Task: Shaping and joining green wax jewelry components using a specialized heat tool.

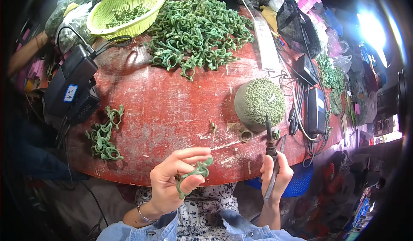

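My left hand is closed, thumb and fingers pinching a green ring-shaped piece just past the table's near edge. In my right hand is a dark pen-like tool with a narrow tip pointing up and away. The same hand grips a thin grey blade-like strip. The pen-like tool's tip overlaps the near side of a round lump topped with green granules; I cannot tell whether they touch. A small loose ring and a tiny green bit lie nearby on the table.
A large heap of green rings covers the far part of the red table. A yellow-green basket holds more. A small pile lies left. Black boxes with cables stand left; black adapters and wires lie right.
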Action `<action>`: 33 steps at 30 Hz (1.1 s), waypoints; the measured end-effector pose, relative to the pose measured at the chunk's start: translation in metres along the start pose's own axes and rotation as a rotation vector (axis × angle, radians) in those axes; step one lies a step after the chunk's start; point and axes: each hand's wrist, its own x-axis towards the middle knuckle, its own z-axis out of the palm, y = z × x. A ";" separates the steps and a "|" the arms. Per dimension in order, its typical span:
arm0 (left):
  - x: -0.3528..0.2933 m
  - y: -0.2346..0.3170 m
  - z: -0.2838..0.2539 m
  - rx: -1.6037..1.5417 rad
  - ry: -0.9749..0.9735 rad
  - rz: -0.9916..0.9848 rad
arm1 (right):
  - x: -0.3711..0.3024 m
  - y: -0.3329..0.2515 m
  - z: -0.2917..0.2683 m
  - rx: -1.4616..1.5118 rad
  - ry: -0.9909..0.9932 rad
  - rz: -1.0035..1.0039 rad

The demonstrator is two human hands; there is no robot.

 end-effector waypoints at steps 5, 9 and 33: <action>-0.001 0.000 0.002 0.077 0.042 0.003 | 0.001 0.002 -0.001 -0.087 -0.004 -0.096; -0.003 0.001 0.002 -0.007 -0.069 -0.073 | -0.001 0.001 0.000 -0.084 0.004 -0.079; 0.001 0.004 0.004 0.031 0.084 -0.188 | -0.048 -0.005 0.021 0.069 -0.237 -0.271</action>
